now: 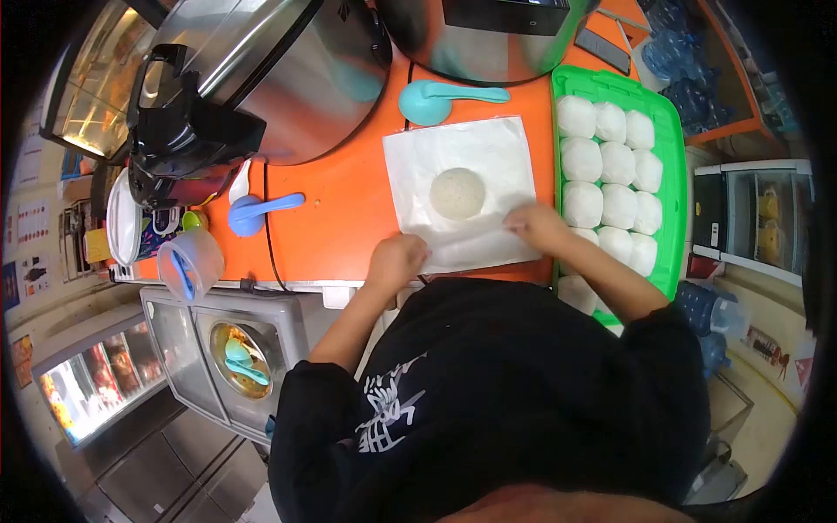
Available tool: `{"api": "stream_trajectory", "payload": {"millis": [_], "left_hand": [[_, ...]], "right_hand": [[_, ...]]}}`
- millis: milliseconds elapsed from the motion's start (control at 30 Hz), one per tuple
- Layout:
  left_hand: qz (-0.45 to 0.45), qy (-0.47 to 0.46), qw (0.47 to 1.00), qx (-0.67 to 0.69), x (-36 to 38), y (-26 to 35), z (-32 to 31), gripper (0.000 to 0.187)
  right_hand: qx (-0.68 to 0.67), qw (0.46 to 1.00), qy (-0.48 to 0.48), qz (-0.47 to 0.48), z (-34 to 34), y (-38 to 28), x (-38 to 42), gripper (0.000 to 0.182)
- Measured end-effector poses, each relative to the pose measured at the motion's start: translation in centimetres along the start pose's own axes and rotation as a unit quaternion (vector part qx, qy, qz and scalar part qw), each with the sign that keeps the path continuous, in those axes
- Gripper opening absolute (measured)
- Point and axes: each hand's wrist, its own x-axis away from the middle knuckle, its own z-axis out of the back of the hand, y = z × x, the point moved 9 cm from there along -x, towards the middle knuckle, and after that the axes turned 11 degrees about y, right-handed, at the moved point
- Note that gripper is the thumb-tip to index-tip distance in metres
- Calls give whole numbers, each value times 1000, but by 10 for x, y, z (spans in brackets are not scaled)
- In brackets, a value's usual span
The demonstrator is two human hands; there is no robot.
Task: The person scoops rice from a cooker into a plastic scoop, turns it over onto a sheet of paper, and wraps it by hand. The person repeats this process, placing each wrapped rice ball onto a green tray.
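- The orange counter (340,209) carries everything; two big steel cookers (296,70) stand along its far edge, so keep your elbows in and your work on the near strip.
- The green tray (671,174) at the right holds rows of wrapped white balls (617,163), and its near end runs just beside your right forearm.
- The white sheet (462,187) lies flat in front of you, roughly square, its edges a little skewed to the counter edge, its near edge towards your body and slightly rumpled.
- Your left hand (397,259) rests on the sheet's near-left corner, and your fingers look curled down onto the paper; whether they pinch the edge or only press it I cannot tell.
- Your right hand (538,225) sits on the near-right part of the sheet, fingertips pressed together on the paper near its edge.
- Judging by this, you are handling the near edge: lift both corners evenly and keep the paper taut, so the ball does not roll.
- The rice ball (458,193) sits at about the middle of the sheet, clear of both hands; it is round, so it has no long axis and points no way.
- A teal scoop (433,98) lies just beyond the sheet, handle to the right; a blue scoop (253,212) lies well to the left.
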Motion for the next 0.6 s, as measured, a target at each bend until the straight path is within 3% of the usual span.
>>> {"api": "stream_trajectory", "payload": {"millis": [33,67,100,167,200,233,267,300,400,433,467,600], "left_hand": [[145,42,981,122,-1,-32,3,11],[286,82,924,240,1,-57,2,10],[286,82,924,240,-11,-59,-1,10],[376,155,863,300,-36,-67,5,17],[373,160,863,300,-39,-66,-1,17],[332,145,925,115,-42,-67,-5,25],[279,123,949,-74,-47,-65,-5,34],[277,130,949,-77,-44,-71,-7,34],[307,116,930,-167,-21,-89,9,43],[451,-9,893,6,1,-110,-10,44],[568,-131,793,177,28,-107,-35,45],[586,-56,758,281,25,-83,-35,39]], "right_hand": [[-96,989,81,-78,13,15,-3,19],[-124,974,66,-179,21,26,-15,24],[-124,974,66,-179,15,31,-27,24],[-90,954,180,-224,17,57,-42,26],[35,964,193,-180,13,54,-46,25],[35,964,196,-177,13,50,-46,25],[73,965,139,-210,3,46,-43,24],[112,961,82,-240,-4,44,-42,23],[92,965,65,-239,-2,47,-46,23],[95,967,51,-229,-5,44,-46,24],[90,967,51,-232,-4,44,-45,24],[76,969,-11,-236,-1,38,-50,24]]}}
